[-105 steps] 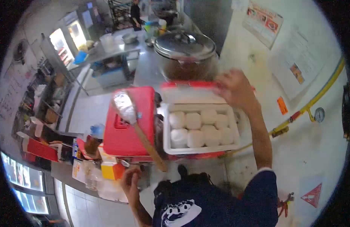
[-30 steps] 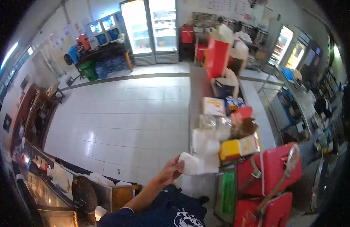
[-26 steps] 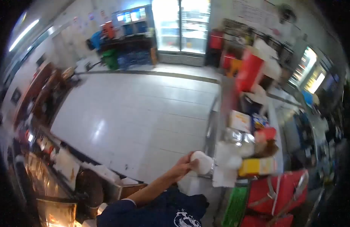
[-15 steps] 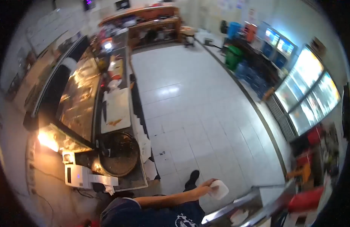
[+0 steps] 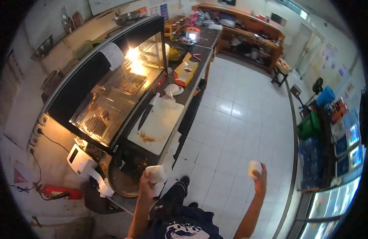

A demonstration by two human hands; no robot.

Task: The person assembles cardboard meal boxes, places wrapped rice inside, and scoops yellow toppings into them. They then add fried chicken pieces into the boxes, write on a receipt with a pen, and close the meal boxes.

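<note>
Fingers of the left hand (image 5: 145, 186) are wrapped round 1 white piece (image 5: 155, 174) at 7 o'clock, the right hand's (image 5: 260, 180) grip another (image 5: 254, 169) at 4 o'clock, so I'd go snug but gentle, minding that dark pan (image 5: 122, 184) near the left.

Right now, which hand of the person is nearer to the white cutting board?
Left. The left hand is just below the white cutting board in the picture; the right hand is well away to its right, against the tiled floor.
</note>
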